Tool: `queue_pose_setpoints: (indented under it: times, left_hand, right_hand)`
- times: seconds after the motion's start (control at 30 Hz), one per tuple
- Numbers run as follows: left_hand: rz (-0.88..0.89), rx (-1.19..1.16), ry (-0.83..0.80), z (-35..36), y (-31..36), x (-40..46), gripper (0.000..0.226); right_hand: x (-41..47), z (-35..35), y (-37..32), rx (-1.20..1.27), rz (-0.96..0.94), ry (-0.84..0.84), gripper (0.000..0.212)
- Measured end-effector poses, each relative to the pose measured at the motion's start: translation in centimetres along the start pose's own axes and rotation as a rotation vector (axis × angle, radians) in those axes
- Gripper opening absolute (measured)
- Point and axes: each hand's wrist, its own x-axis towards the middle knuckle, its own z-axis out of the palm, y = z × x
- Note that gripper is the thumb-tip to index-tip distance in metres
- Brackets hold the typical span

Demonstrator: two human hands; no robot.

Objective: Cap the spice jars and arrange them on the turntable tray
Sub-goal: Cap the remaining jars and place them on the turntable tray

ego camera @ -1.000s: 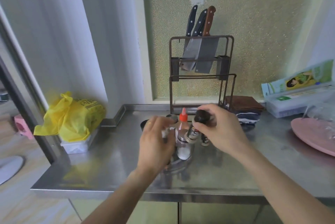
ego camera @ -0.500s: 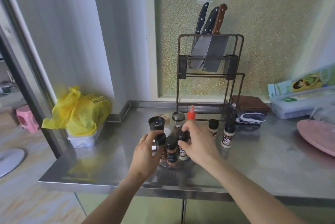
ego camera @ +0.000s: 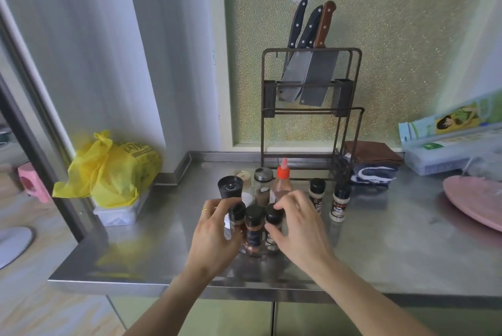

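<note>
Three black-capped spice jars stand in a row at the front of the clear turntable tray [ego camera: 267, 250]. My left hand [ego camera: 213, 237] curls round the left jar [ego camera: 237, 216]. My right hand [ego camera: 300, 227] pinches the right jar [ego camera: 273, 220] between thumb and fingers. The middle jar [ego camera: 254, 228] stands free between them. Behind them on the tray are a black grinder [ego camera: 230, 186], a silver-lidded glass jar [ego camera: 263, 184] and a red-capped squeeze bottle [ego camera: 281, 186]. Two more capped spice jars [ego camera: 316, 197] [ego camera: 339, 205] stand on the counter to the right of the tray.
A knife rack [ego camera: 311, 107] with several knives stands behind the tray, with folded cloths [ego camera: 372, 161] to its right. A yellow bag [ego camera: 111, 169] lies at the left. A pink plate [ego camera: 475, 202] and a plastic box [ego camera: 445, 153] sit at the far right. The steel counter's front edge [ego camera: 190, 285] runs below my wrists.
One second ago my right hand carried a jar above the tray; now that jar stands at the tray's front right. Both hands have stayed on the front jars and the view has steadied.
</note>
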Motion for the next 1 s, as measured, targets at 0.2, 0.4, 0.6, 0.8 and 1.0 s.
queue_pose_setpoints:
  times: [0.2, 0.4, 0.6, 0.8, 1.0]
  left_hand:
    - [0.079, 0.077, 0.121, -2.2, 2.5, 1.0, 0.049]
    - [0.409, 0.180, -0.076, 0.2, 11.2, 8.0, 0.033]
    - [0.484, 0.596, -0.502, 10.3, 14.3, 14.7, 0.039]
    - [0.452, 0.761, -0.654, 15.6, 12.5, 16.5, 0.039]
    - [0.438, 0.611, -0.631, 14.4, 13.6, 16.1, 0.029]
  right_hand:
    - [-1.0, -1.6, 2.3, 0.047, 0.043, 0.032, 0.036]
    - [1.4, -5.2, 9.2, -0.066, 0.305, 0.068, 0.033]
    - [4.2, -5.5, 13.4, -0.089, 0.437, -0.082, 0.041]
    - [4.9, -3.7, 15.4, -0.099, 0.407, -0.162, 0.042]
    - [5.0, -4.9, 15.0, -0.089, 0.407, -0.136, 0.037]
